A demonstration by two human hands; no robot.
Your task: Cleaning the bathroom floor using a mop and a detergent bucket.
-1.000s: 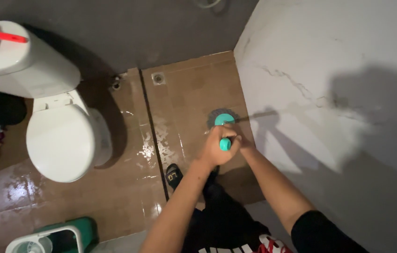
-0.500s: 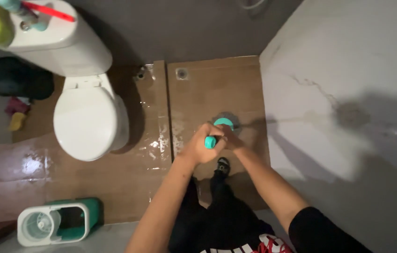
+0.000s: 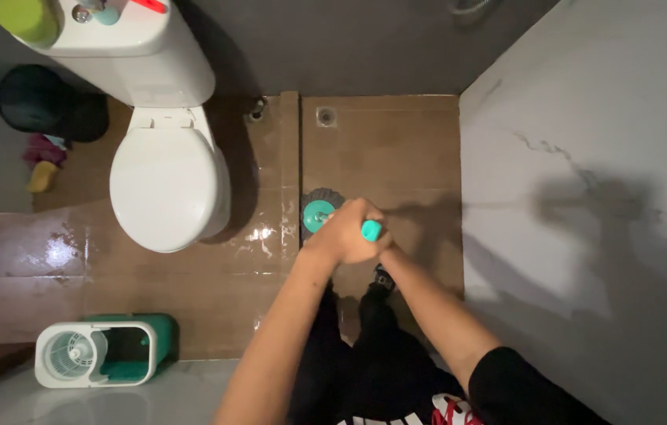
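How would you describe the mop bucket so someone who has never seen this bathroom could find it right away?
Start at the white toilet against the far wall, then look across the wet brown floor toward the near edge, on the person's left. There sits the mop bucket, a white and green tub with a round spinner basket at one end. Nothing else on the floor has that green and white two-part shape.

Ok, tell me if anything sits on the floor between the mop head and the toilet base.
Nothing visible does. Only bare wet brown tile separates the mop head from the toilet; both hands grip the teal handle.
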